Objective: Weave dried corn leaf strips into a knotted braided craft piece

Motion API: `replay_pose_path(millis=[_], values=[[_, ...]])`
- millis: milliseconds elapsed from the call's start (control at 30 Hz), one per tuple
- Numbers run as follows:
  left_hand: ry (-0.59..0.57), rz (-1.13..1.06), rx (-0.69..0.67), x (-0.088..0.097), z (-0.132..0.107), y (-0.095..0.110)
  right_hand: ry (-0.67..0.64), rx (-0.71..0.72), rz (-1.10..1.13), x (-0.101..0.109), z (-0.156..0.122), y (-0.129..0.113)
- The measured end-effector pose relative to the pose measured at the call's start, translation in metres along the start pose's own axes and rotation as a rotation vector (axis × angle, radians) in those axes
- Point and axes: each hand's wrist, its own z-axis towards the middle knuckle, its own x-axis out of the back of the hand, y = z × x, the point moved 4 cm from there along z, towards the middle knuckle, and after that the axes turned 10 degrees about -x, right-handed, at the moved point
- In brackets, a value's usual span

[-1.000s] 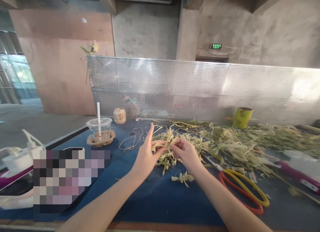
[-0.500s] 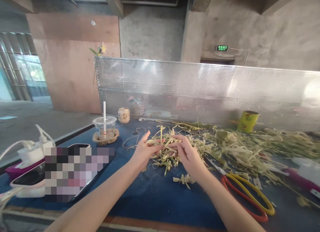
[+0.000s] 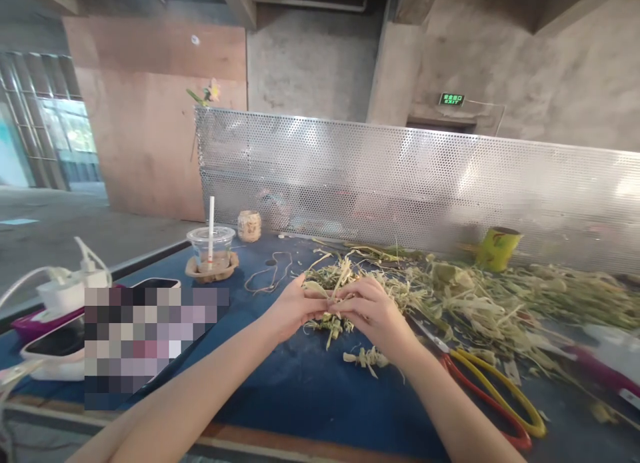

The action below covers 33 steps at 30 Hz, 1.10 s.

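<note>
My left hand point(image 3: 295, 306) and my right hand point(image 3: 373, 306) meet at the fingertips over the blue table. Both pinch a pale dried plant strip point(image 3: 343, 276), whose end sticks up above the fingers. Part of the strip is hidden behind the fingers. Right behind and under the hands lies a heap of dried, knotted plant pieces point(image 3: 333, 326). One small knotted bundle point(image 3: 367, 360) rests apart, beside my right wrist. Scissors point(image 3: 493, 386) with a red and a yellow handle lie to the right of my right forearm.
Loose dried plant strips point(image 3: 480, 303) spread across the right side, near a yellow-green cup point(image 3: 497, 248). At left stand a lidded drink cup point(image 3: 213, 250) with a straw, a small jar point(image 3: 249, 226), string point(image 3: 273, 280) and a white power bank point(image 3: 55, 346). A perforated metal panel point(image 3: 350, 176) borders the back.
My hands have come closer together, fingertips now touching around the strip. The strip's upright end has shifted to the right. The whole view has shifted slightly.
</note>
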Motion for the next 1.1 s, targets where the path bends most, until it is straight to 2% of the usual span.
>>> replay_pose_path(millis=[67,233,367,467,567,667,800,967,1100], values=[[-0.021,0.026,-0.045,-0.004,-0.001,0.001,0.053,-0.122,0.02,-0.002,0.0,0.006],[-0.07,0.247,-0.165,-0.008,-0.004,0.009,0.089,-0.575,0.218,-0.014,-0.004,0.028],[-0.14,0.339,-0.169,-0.01,-0.008,0.012,0.093,-0.765,0.424,-0.021,-0.006,0.036],[-0.178,0.352,-0.153,-0.012,-0.011,0.014,0.066,-0.832,0.555,-0.022,-0.006,0.039],[-0.203,0.361,-0.167,-0.012,-0.012,0.015,0.038,-0.779,0.566,-0.021,-0.005,0.036],[-0.185,0.353,-0.181,-0.011,-0.011,0.014,0.141,-0.665,0.384,-0.013,-0.006,0.029],[-0.136,0.243,-0.168,-0.011,-0.011,0.012,0.261,-0.377,0.057,-0.005,-0.005,0.012],[-0.09,0.02,-0.017,-0.017,-0.013,0.012,0.4,-0.098,-0.207,0.001,-0.007,-0.005],[-0.132,-0.076,0.016,-0.021,-0.014,0.014,0.437,0.097,-0.352,0.002,-0.012,-0.016]])
